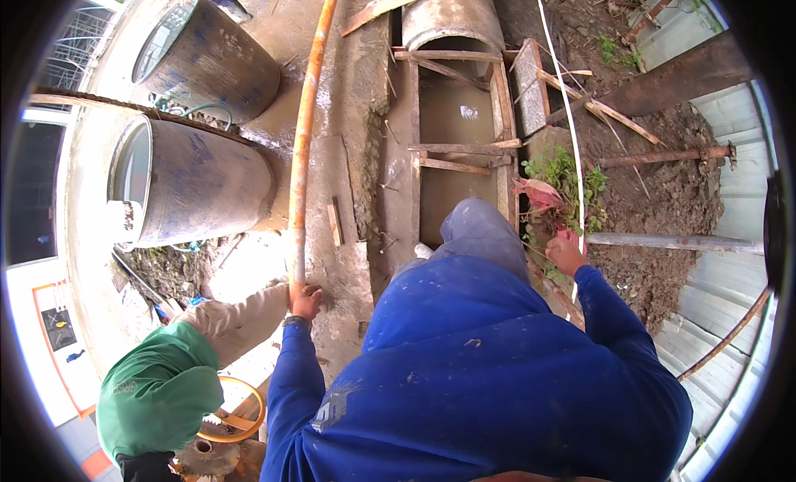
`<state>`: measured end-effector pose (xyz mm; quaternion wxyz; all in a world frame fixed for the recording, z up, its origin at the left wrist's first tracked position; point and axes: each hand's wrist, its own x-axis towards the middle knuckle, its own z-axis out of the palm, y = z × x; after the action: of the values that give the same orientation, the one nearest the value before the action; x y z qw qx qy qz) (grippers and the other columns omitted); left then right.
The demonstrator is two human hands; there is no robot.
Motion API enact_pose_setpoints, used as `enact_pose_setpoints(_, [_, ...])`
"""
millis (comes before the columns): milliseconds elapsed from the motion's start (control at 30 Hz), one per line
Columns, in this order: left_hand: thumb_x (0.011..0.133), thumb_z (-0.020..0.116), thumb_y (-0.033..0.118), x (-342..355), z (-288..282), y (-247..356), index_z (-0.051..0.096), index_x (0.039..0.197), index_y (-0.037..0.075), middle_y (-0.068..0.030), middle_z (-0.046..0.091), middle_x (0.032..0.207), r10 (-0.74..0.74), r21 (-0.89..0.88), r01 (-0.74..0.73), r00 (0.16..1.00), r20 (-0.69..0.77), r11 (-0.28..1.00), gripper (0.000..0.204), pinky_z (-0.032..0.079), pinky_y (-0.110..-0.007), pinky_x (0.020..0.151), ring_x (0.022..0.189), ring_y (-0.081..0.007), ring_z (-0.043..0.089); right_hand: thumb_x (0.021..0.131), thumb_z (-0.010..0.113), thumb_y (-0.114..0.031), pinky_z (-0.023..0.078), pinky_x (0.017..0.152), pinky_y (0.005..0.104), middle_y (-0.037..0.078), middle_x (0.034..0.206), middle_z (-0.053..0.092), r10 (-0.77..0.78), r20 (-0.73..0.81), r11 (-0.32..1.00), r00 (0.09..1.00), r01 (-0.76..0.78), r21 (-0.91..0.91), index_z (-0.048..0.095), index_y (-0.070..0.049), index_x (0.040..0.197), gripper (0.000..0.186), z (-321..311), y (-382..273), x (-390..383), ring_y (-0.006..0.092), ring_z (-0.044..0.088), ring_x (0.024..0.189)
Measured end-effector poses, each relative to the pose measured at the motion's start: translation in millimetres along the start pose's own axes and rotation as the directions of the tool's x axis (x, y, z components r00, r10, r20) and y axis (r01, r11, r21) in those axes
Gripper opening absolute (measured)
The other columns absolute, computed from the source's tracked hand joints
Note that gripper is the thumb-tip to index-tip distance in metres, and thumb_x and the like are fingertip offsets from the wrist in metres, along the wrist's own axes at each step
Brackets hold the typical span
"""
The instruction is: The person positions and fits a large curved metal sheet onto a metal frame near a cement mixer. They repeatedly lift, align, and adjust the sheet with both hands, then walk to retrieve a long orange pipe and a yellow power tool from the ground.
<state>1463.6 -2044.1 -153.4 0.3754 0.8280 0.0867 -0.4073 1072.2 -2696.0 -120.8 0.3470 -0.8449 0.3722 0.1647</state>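
My left hand [308,303], a dark band at its wrist, is closed round the lower end of a long rusty orange-painted pole [313,109]. The pole runs away from me along the wet concrete edge. Fingers curled, my right hand [566,251] holds a thin white rod or line [574,138] that stretches to the far edge of view. I cannot tell which of the two it is. A co-worker's tan sleeve [249,318] reaches to the pole beside my left hand, and that person's hand is mostly hidden.
A trench [444,109] of muddy water lies ahead, braced with wooden planks [464,148], leading to a concrete pipe [454,21]. Two large drums [203,179] stand left. Leafy plants [560,173], steel beams [680,75] and corrugated sheeting [738,200] are right. An orange handwheel [259,409] is near left.
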Motion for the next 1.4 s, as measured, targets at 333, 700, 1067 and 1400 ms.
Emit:
enact_pose_setpoints(333, [0.102,0.061,0.025,57,-130,165,0.058,0.138,0.006,-0.0098,0.068,0.125,0.091,-0.272,-0.155,0.969,-0.231,0.950,0.041,0.055,-0.034,0.077,0.096,-0.0201,0.070,0.090,0.068,-0.020,0.055,0.076,0.0416,0.017,0.092,0.074,-0.251,0.203,0.968,0.946,0.244,0.062,0.073,0.001,0.097,0.022,42,-32,155,0.0311,0.072,0.086])
enact_pose_setpoints(700, [0.098,0.064,0.019,211,-133,512,0.063,0.132,-0.001,-0.0103,0.071,0.120,0.271,0.130,-0.265,0.962,-0.029,0.956,0.039,0.054,-0.030,0.084,0.100,-0.0163,0.070,0.095,0.067,-0.020,0.053,0.073,0.0347,0.009,0.090,0.069,-0.116,0.217,0.967,0.969,0.061,0.248,0.068,-0.001,0.103,0.021,-115,-147,445,0.0172,0.065,0.080])
enact_pose_setpoints(1067, [0.097,0.063,0.022,241,-167,558,0.066,0.128,0.000,-0.0122,0.075,0.110,0.279,0.226,-0.221,0.923,-0.266,0.949,0.038,0.056,-0.032,0.080,0.092,-0.0204,0.073,0.086,0.072,-0.027,0.055,0.087,0.0431,0.021,0.100,0.074,-0.132,-0.136,0.956,0.982,0.162,0.245,0.074,-0.003,0.097,0.026,-232,-314,657,0.0366,0.071,0.097])
enact_pose_setpoints(1400, [0.100,0.062,0.025,318,-120,413,0.056,0.135,0.007,-0.0081,0.069,0.112,-0.321,-0.422,0.258,0.943,-0.085,0.869,0.040,0.051,-0.035,0.057,0.083,-0.0232,0.073,0.090,0.070,-0.031,0.054,0.094,0.0444,0.018,0.107,0.075,-0.501,0.251,0.865,0.828,0.482,0.138,0.074,-0.006,0.107,0.030,-242,-506,646,0.0354,0.070,0.107])
